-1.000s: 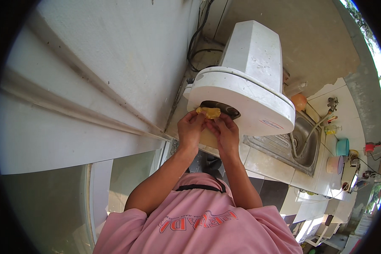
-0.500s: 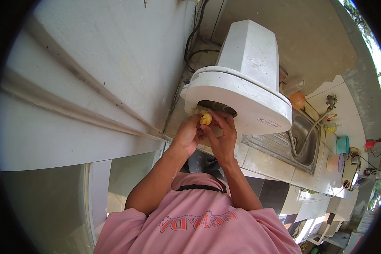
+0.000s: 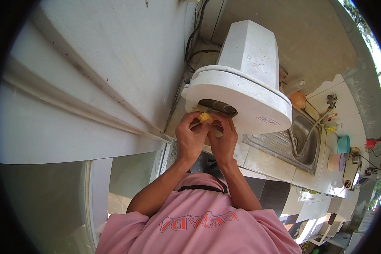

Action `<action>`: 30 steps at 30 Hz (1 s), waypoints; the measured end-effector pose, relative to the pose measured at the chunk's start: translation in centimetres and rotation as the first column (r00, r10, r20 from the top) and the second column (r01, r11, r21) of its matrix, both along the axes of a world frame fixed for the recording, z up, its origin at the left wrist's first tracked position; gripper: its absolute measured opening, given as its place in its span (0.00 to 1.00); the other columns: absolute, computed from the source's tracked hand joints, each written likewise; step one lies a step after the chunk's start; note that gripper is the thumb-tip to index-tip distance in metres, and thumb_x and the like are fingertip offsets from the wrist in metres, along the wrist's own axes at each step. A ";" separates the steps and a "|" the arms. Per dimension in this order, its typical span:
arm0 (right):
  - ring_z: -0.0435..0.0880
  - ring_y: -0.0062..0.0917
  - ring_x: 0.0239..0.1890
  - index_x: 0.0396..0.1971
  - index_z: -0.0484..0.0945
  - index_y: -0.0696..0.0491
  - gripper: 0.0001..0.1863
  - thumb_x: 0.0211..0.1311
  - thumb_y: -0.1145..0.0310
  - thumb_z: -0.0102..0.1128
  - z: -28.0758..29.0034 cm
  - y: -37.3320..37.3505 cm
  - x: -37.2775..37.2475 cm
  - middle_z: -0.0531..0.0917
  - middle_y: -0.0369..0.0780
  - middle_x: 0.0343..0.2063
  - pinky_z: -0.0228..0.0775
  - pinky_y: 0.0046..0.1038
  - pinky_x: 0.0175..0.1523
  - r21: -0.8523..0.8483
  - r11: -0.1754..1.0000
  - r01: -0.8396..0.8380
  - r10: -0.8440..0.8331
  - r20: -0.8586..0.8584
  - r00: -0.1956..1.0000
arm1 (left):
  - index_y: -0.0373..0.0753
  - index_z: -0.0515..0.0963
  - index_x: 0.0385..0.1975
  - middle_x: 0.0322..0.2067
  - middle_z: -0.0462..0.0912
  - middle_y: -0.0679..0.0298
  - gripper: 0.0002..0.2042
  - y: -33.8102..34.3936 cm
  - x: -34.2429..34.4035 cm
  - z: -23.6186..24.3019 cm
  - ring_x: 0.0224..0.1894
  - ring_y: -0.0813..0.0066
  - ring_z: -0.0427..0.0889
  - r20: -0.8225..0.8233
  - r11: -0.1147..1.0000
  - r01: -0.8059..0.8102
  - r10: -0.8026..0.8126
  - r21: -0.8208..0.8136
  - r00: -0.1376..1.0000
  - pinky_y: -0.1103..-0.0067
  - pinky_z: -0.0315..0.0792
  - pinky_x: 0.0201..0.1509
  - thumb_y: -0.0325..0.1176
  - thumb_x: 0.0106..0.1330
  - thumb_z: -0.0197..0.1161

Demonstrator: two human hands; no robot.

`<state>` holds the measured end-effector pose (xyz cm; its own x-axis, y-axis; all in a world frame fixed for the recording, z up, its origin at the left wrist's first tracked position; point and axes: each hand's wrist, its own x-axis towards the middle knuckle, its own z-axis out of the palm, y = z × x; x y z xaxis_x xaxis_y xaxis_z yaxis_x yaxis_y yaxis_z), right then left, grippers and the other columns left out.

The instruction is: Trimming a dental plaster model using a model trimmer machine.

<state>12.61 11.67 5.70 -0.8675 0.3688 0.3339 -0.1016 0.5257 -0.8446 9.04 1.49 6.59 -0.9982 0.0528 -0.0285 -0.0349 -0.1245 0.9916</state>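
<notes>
A small, lumpy yellow piece, soft-looking and of a kind I cannot make out (image 3: 205, 117), sits between the fingertips of both hands. My left hand (image 3: 190, 140) pinches it from the left, fingers curled. From the right, my right hand (image 3: 224, 142) closes its fingers and thumb on it. Both hands are just in front of a white machine (image 3: 245, 106) with a tall angular top and a wide rounded body. Its dark round opening (image 3: 218, 106) lies right behind the fingertips; what is inside is mostly hidden.
A steel sink (image 3: 304, 135) with a hose (image 3: 295, 142) is set in the tiled counter (image 3: 258, 163) on the right. Beyond it stand a teal cup (image 3: 343, 144) and a pink tub (image 3: 336, 162). A large white panel (image 3: 110, 63) rises on the left; black cables (image 3: 192, 42) run behind.
My left hand has turned more upright, and its fingers have shifted round the yellow lump. The right fingers have closed in on it. The machine has stayed in place.
</notes>
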 end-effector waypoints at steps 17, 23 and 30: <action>0.84 0.20 0.34 0.43 0.77 0.63 0.14 0.67 0.67 0.62 -0.6 0.0 -1.6 0.84 0.40 0.33 0.78 0.19 0.43 -0.832 0.514 0.211 -0.037 0.224 0.974 | 0.27 0.76 0.45 0.38 0.83 0.58 0.14 0.8 -3.0 -1.9 0.35 0.77 0.83 0.416 0.902 -0.110 -0.082 0.417 0.905 0.83 0.80 0.41 0.28 0.64 0.68; 0.84 0.20 0.34 0.42 0.77 0.64 0.14 0.67 0.68 0.62 -0.6 0.0 -2.1 0.84 0.42 0.33 0.79 0.19 0.42 -0.819 0.530 0.222 -0.070 0.219 0.973 | 0.28 0.78 0.42 0.37 0.83 0.59 0.13 1.6 -3.4 -2.2 0.34 0.77 0.83 0.480 0.882 -0.185 -0.052 0.433 0.876 0.84 0.81 0.41 0.29 0.63 0.69; 0.85 0.21 0.34 0.41 0.77 0.65 0.13 0.67 0.68 0.62 -0.7 -0.1 -2.4 0.84 0.43 0.33 0.80 0.20 0.42 -0.812 0.532 0.238 -0.092 0.224 0.970 | 0.28 0.78 0.40 0.35 0.82 0.59 0.12 2.1 -3.5 -1.8 0.34 0.77 0.83 0.525 0.878 -0.240 -0.016 0.415 0.851 0.85 0.81 0.40 0.29 0.63 0.69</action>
<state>10.23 11.61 4.99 -0.7688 0.5568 -0.3145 0.0645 -0.4217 -0.9044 5.56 3.56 4.80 -0.8485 0.0761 -0.5236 -0.4637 -0.5837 0.6665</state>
